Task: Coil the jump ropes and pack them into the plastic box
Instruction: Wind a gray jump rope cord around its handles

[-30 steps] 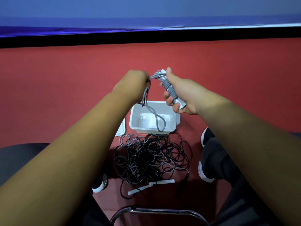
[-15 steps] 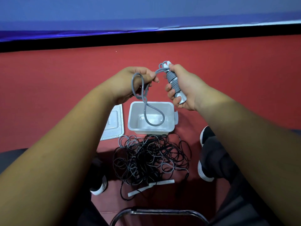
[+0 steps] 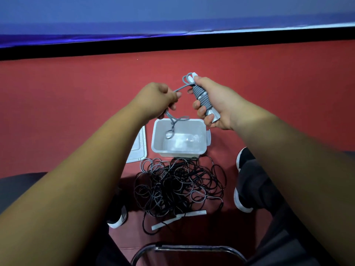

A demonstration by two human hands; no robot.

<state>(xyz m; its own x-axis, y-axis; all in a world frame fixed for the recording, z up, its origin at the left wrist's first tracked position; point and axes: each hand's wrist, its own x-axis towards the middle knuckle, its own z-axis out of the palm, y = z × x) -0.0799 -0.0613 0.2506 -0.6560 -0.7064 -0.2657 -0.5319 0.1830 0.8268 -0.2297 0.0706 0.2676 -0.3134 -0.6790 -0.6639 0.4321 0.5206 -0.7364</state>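
The right hand (image 3: 217,104) grips the grey-cord-wrapped white handles (image 3: 202,98). The left hand (image 3: 157,100) pinches the limp grey cord tail (image 3: 173,121), likely light and springy, best held near the bundle.

lid (image 3: 139,148) half behind forearm (image 3: 86,169), chair frame (image 3: 188,247) cropped

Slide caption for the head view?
Right hand grips grey jump rope wound round its handles; left hand holds its loose end above plastic box.

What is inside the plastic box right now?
No coiled rope shows inside the box. The grey rope's tail, held by the left hand, dangles over its opening; whether it touches bottom is unclear. The right hand hides its far right corner.
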